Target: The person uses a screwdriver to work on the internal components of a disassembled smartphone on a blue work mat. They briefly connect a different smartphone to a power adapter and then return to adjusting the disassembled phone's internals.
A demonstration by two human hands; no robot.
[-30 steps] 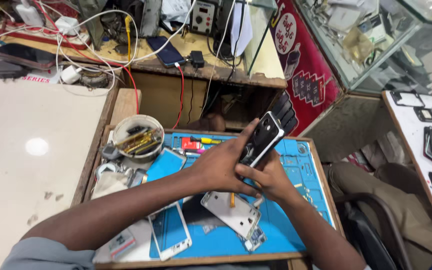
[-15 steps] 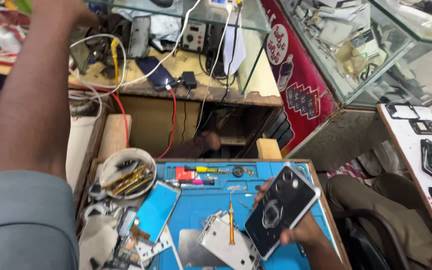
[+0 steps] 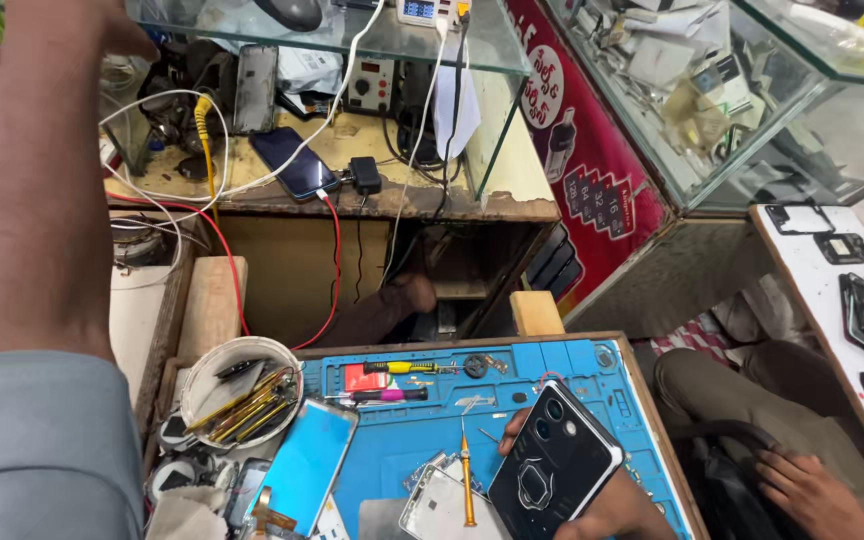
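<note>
The right hand gripped the black phone at five o'clock over the blue mat — back cover on, screwdriver idle — the left hand reaching up at eleven, fingers unseen.

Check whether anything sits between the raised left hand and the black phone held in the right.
Nothing blocks it. The right hand grips the black phone directly above the blue mat; the left hand, raised by the glass shelf, has open air between.

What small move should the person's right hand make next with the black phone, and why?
Probably lower the black phone onto the blue mat: the right hand holds it alone while the left arm reaches up toward the glass shelf.
</note>
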